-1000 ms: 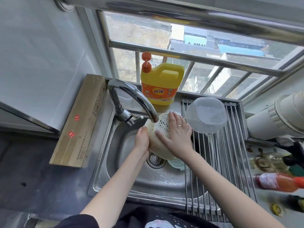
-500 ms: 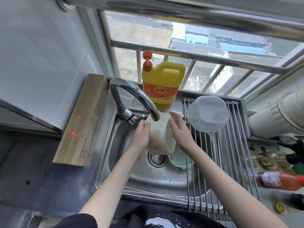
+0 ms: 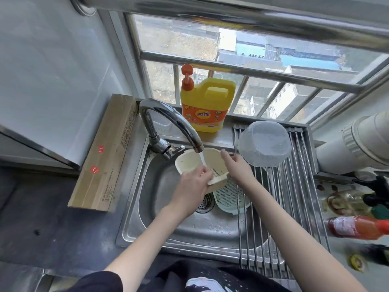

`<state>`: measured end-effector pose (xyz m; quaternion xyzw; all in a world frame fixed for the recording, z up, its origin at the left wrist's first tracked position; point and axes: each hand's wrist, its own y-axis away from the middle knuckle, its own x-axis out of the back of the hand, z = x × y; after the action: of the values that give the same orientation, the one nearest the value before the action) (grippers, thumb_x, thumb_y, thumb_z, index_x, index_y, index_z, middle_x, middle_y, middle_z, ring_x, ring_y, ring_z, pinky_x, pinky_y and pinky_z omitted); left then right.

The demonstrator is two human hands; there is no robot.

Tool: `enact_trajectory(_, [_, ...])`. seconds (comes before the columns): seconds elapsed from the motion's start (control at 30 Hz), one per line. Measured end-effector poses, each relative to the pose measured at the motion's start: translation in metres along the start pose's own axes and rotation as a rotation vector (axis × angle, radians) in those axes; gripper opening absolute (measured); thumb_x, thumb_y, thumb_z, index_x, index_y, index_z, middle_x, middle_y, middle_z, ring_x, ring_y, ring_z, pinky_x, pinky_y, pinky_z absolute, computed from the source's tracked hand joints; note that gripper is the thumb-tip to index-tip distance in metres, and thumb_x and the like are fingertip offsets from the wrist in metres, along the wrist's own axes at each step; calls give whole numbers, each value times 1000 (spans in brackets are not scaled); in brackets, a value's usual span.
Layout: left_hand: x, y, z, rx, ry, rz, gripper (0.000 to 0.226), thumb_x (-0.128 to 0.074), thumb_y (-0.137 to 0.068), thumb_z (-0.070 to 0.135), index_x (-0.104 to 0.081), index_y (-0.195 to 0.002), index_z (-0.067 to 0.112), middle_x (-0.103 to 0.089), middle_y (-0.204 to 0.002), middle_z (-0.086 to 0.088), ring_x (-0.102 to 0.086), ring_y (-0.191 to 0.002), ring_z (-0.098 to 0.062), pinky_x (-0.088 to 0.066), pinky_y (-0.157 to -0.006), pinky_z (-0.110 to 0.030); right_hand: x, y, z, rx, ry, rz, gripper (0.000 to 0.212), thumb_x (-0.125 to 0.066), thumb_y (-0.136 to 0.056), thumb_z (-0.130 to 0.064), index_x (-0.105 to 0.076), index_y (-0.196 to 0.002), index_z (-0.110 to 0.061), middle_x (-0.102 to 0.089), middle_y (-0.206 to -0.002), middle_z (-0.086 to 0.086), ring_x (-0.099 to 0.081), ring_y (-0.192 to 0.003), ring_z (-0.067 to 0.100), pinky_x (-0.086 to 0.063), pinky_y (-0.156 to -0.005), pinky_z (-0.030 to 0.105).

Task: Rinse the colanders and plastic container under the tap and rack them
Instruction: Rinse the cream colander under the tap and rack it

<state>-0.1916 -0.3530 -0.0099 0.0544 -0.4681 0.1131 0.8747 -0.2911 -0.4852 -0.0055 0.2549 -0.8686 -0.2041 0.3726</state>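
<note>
under the tap (image 3: 176,127), hand-held colander (image 3: 195,163)

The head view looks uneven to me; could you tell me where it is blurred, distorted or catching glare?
Head view: daylight from the window lights the scene evenly; the wide lens bows the window bars and the top rail; bright highlights streak the faucet and sink rim; the red bottle and items at the right edge are smeared; the cream colander under the water stays sharp.
</note>
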Motion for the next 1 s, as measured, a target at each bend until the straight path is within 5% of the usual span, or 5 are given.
enact_trajectory(0.2, [-14, 25, -20, -63, 18, 24, 16, -76, -72, 24, -65, -83, 18, -58, -111, 2, -45, -109, -14, -42, -94, -35, -6, 7, 27, 251, 81, 44, 12, -45, -97, -18, -50, -89, -12, -57, -74, -1, -48, -61, 12, -33, -51, 26])
enact_trajectory(0.37, [4, 35, -41, 597, 279, 130, 41, -58, -80, 53, -50, -100, 18, -53, -107, 1, -50, -96, -14, -46, -84, -30, -10, 8, 44, 355, 30, 148, 7, -48, -98, -22, -54, -95, -20, -63, -74, 5, -58, -66, 24, -42, -57, 34])
enact_trajectory(0.53, [1, 20, -43, 1107, 996, -285, 50, -58, -86, 51, -56, -109, 8, -71, -94, -15, -73, -74, -31, -60, -61, -36, -9, 14, 35, 504, 33, 78, 20, -50, -97, -19, -60, -114, -23, -65, -86, -15, -58, -75, 2, -40, -65, 19])
enact_trajectory(0.87, [4, 3, -46, 699, 258, 60, 40, -44, -81, 61, -55, -82, 22, -65, -73, -2, -67, -65, -26, -58, -60, -43, 16, 10, 17, 833, 318, 232, 33, -57, -93, -14, -63, -124, -25, -71, -100, 6, -65, -86, 25, -51, -70, 34])
enact_trajectory(1.0, [8, -6, -40, 520, 52, 205, 31, -42, -96, 40, -50, -119, 21, -68, -79, -11, -65, -75, -33, -52, -64, -37, 13, -1, 14, 757, 349, 170, 37, -56, -95, -21, -56, -131, -31, -68, -98, 7, -63, -87, 26, -48, -70, 34])
